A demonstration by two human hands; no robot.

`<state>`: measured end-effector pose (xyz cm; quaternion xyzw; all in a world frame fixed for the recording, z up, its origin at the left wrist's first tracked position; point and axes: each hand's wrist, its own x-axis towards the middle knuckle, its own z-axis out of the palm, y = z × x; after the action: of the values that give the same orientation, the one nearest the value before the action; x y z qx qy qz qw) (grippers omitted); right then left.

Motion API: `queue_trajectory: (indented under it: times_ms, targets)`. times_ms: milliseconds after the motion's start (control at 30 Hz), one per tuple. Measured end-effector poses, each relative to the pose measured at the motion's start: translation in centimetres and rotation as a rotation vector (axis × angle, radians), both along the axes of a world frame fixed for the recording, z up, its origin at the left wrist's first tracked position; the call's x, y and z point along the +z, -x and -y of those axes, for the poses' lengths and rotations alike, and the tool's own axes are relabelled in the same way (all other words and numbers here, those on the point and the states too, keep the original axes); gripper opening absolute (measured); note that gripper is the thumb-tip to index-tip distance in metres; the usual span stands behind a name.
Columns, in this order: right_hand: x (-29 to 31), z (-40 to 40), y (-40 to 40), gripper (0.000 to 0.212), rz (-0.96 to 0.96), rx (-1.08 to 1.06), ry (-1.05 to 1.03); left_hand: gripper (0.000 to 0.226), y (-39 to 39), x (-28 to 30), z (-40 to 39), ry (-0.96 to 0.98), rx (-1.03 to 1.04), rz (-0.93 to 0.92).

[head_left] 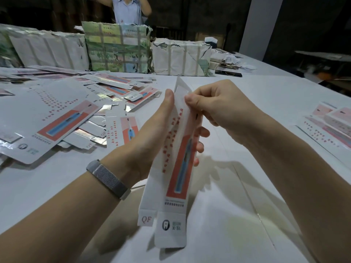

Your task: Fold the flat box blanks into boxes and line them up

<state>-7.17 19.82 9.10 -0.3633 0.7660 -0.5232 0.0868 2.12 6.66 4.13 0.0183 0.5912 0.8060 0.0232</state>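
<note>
On my left, a heap of flat blanks lies scattered on the white table. My left hand (a mesh band on its wrist) wraps around one long blank held upright above the table's middle, fingers curled behind it. My right hand pinches the blank's top edge. Far right, more blanks lie flat.
</note>
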Motion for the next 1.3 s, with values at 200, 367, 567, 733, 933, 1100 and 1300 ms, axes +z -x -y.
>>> queue_trajectory:
  times_ms: [200, 367, 567, 733, 933, 1100, 1300]
  targets:
    - [0.4, 0.0, -0.1, 0.031, 0.086, -0.060, 0.069, 0.071, 0.5, -0.2, -0.8, 0.010, 0.124, 0.055]
    - [-0.2, 0.9, -0.5, 0.030, -0.002, -0.124, 0.172, 0.084, 0.6, 0.1, -0.4, 0.160, 0.188, -0.076]
    - [-1.2, 1.5, -0.7, 0.026, -0.172, -0.241, 0.183, 0.083, 0.7, -0.5, -0.5, 0.411, 0.373, -0.284]
    - [-1.4, 1.6, -0.6, 0.028, -0.265, -0.317, 0.177, 0.071, 0.5, -1.1, -1.0, 0.775, 0.598, -0.528]
    - [-2.3, 1.8, -1.2, 0.015, -0.394, -0.346, 0.299, 0.068, 1.4, -1.7, -1.0, 0.623, 0.536, -0.491]
    - [-3.5, 2.0, -1.6, 0.010, -0.328, -0.334, 0.391, 0.057, 1.5, -1.9, -0.6, 0.287, 0.467, -0.457]
    - [-4.1, 2.6, -1.8, 0.015, -0.070, -0.262, 0.363, 0.044, 1.3, -2.1, -0.9, 0.140, 0.388, -0.452]
